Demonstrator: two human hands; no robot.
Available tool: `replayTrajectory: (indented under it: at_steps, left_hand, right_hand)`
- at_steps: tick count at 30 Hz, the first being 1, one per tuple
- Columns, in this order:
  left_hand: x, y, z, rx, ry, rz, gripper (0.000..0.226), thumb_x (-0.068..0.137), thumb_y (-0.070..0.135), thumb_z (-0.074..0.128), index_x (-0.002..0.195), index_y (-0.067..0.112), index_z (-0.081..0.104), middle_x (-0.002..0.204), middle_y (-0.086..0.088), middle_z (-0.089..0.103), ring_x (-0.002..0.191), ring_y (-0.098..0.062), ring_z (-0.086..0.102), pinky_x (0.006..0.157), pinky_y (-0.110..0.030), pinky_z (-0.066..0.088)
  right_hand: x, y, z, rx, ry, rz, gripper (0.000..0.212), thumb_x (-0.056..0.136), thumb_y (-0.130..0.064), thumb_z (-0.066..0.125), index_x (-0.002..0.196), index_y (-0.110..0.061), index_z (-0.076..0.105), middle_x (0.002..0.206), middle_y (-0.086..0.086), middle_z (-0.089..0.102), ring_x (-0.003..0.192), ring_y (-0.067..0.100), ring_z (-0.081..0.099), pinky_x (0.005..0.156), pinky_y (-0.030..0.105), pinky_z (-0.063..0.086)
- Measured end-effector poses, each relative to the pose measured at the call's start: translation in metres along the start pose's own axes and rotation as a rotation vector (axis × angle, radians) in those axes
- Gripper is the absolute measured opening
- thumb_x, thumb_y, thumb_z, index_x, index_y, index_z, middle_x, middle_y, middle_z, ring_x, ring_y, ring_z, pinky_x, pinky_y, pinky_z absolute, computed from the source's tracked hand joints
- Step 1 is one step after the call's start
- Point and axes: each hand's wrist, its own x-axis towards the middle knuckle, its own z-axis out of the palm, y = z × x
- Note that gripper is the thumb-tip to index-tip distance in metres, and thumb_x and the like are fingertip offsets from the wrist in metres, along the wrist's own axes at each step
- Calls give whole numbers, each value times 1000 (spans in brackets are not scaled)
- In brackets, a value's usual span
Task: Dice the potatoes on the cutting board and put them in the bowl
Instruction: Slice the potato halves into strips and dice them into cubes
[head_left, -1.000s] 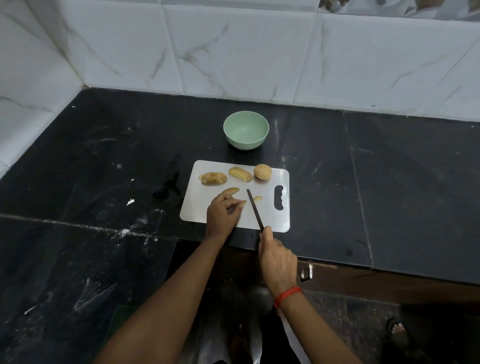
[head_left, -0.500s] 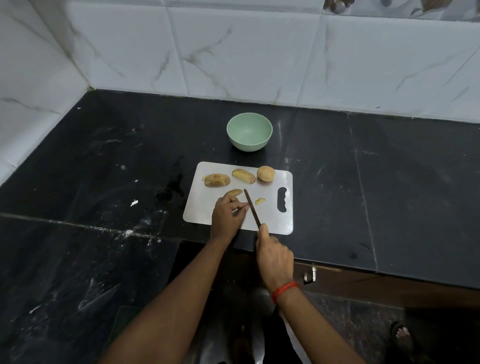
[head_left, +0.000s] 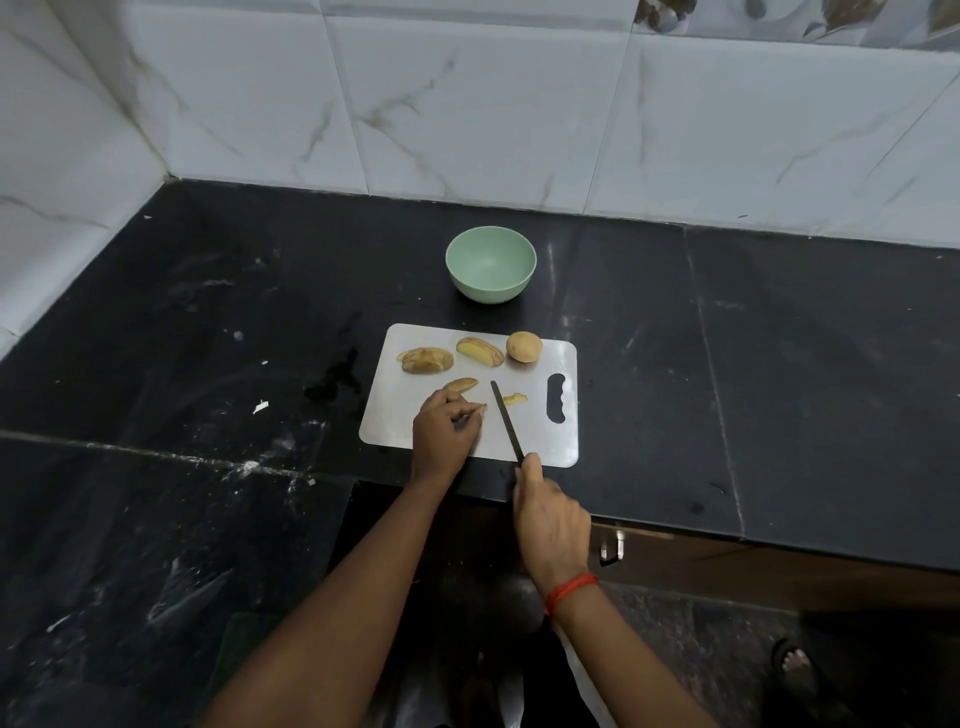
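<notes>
Beyond the left grip (head_left: 447, 428), on the white cutting board (head_left: 563, 441): a sliced potato half (head_left: 426, 360), then a potato wedge (head_left: 460, 385) just past the knuckles. Left grip curled, pinching a thin potato strip (head_left: 480, 409) against the board. Farther beyond, another cut half (head_left: 480, 351) and the green bowl (head_left: 491, 264) on the black bench (head_left: 779, 364). Right of the strip, a knife (head_left: 506, 418), handle clenched in the right grip (head_left: 550, 525); beyond its blade, a small scrap (head_left: 515, 398) and a whole potato (head_left: 524, 346).

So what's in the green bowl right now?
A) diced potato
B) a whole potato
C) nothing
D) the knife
C: the bowl shows only its bare green inside, while the potato pieces and the whole potato lie on the board.
</notes>
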Motion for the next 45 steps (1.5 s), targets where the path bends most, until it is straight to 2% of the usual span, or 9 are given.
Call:
replayTrajectory:
  at_steps: [9, 15, 20, 24, 27, 32, 37, 40, 45]
  left_hand:
    - [1, -2, 3, 94, -44, 98, 18, 89, 23, 77, 102, 10, 79, 95, 3, 62, 90, -12, 52, 70, -19, 44]
    - [2, -2, 5, 103, -47, 86, 17, 89, 22, 76, 98, 8, 79, 96, 2, 61, 90, -14, 52, 68, -16, 40]
    - [2, 0, 8, 133, -4, 94, 18, 91, 23, 75, 92, 5, 78, 96, 0, 62, 89, -14, 50, 67, -24, 46]
    - [3, 8, 12, 149, 11, 36, 18, 91, 25, 74, 100, 11, 79, 102, -1, 64, 94, -11, 47, 69, -21, 39]
    - [3, 15, 14, 101, 5, -24, 24, 92, 27, 73, 113, 18, 77, 113, 0, 65, 101, -11, 53, 76, -23, 47]
    - [3, 12, -7, -93, 105, -44, 33, 96, 9, 63, 127, 18, 65, 113, 4, 57, 95, -9, 57, 78, -2, 43]
    - [15, -3, -14, -11, 104, -47, 32, 96, 16, 65, 128, 15, 63, 120, 0, 55, 97, -15, 59, 83, -23, 53]
    - [22, -7, -13, 28, 43, -51, 40, 92, 20, 72, 130, 13, 64, 122, 0, 54, 101, -14, 58, 84, -22, 49]
    - [18, -11, -10, 58, 74, -39, 36, 92, 27, 73, 126, 16, 70, 110, 5, 53, 97, -14, 56, 81, -23, 50]
  right_hand:
    - [1, -3, 8, 16, -25, -9, 20, 104, -35, 48, 98, -22, 33, 55, -3, 52, 39, 17, 50, 36, 27, 30]
    - [-4, -1, 6, -66, -83, -29, 35, 85, -20, 75, 101, -18, 44, 50, 0, 49, 32, 18, 48, 33, 24, 25]
    - [-25, 12, 1, -68, -69, -21, 41, 77, -19, 79, 101, -16, 45, 47, 1, 48, 29, 18, 46, 34, 22, 21]
    - [-14, 7, -3, -16, -26, 31, 29, 93, -25, 66, 91, -20, 38, 48, -3, 49, 32, 17, 47, 34, 23, 22]
    - [-5, 8, -6, 44, 27, 61, 20, 100, -31, 51, 92, -21, 35, 50, -5, 50, 35, 17, 49, 36, 24, 20]
    - [-16, 12, 5, 93, -41, 31, 16, 104, -38, 34, 96, -24, 35, 58, -3, 58, 46, 21, 59, 39, 33, 45]
    - [-18, 7, 14, 70, -60, -21, 15, 101, -37, 41, 96, -24, 36, 55, -2, 57, 41, 21, 57, 36, 32, 42]
    - [-7, 13, 10, 65, -69, 36, 14, 102, -37, 39, 98, -24, 36, 57, -3, 57, 43, 21, 57, 37, 34, 45]
    - [8, 18, -4, 48, -44, 82, 15, 100, -32, 49, 94, -21, 42, 51, -6, 49, 38, 20, 52, 35, 28, 32]
